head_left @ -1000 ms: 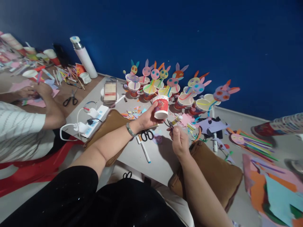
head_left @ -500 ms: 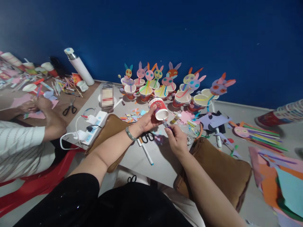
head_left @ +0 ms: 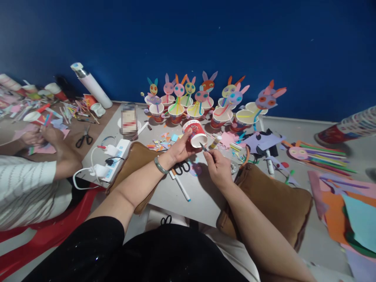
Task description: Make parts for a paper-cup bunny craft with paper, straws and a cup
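My left hand (head_left: pixel 182 147) wraps around a red paper cup (head_left: pixel 196 129), which lies tilted with its white base turned toward me. In my right hand (head_left: pixel 219 168) is a small craft knife (head_left: pixel 203 147) with a dark handle. Its tip meets the cup's base near the lower edge; how deep it goes I cannot tell. Below the cup, black-handled scissors (head_left: pixel 182 168) and a white marker (head_left: pixel 182 188) lie on the table. A purple paper face (head_left: pixel 195 169) rests between my hands.
Paper cups with rabbit-faced figures (head_left: pixel 179 90) stand along the blue wall. Brown cushions (head_left: pixel 276 203) flank my arms. At left are a power strip (head_left: pixel 119 159) and a co-worker's hands (head_left: pixel 53 135). Stacked cups (head_left: pixel 343 129) and coloured paper (head_left: pixel 361 219) lie at right.
The knife tip has shifted slightly up and left on the cup's base, with my right hand following. My left hand keeps its grip. The whole view has shifted slightly.
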